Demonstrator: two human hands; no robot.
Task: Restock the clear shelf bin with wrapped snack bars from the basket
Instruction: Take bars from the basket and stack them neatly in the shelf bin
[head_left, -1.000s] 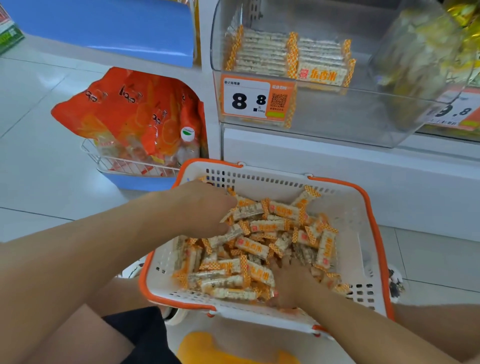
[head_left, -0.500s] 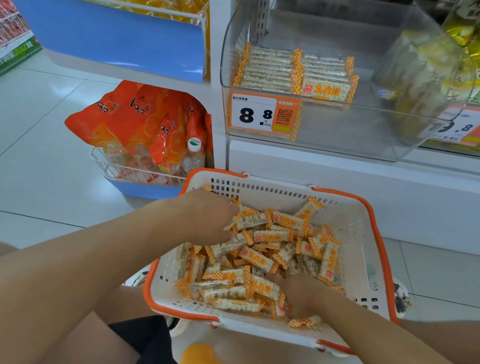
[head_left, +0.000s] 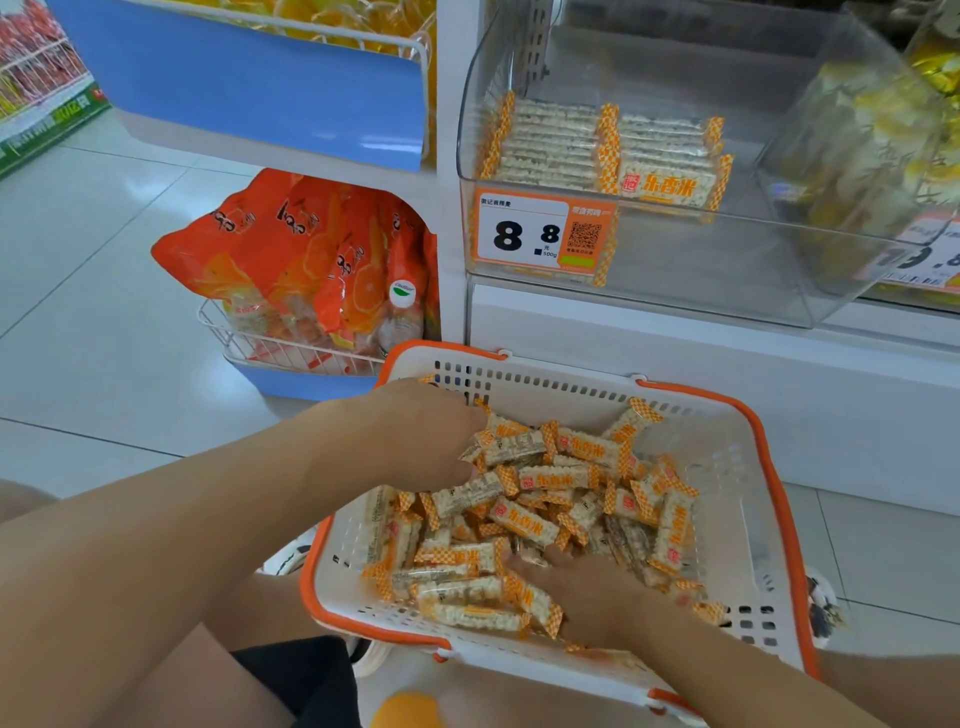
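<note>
Both my hands are down in the basket. My left hand sits at the far left of the snack bars, fingers curled into the heap; what they pinch, I cannot tell. My right hand presses on the near bars, fingers buried. Beyond my fingers, the clear bin holds stacked bars.

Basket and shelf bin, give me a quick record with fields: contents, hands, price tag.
basket: white with orange rim, loose pile of wrapped snack bars
clear shelf bin: partly filled, bars stacked in neat rows at back left
left hand: in the pile, far left side
right hand: in the pile, near edge
price tag: 8.8
</note>
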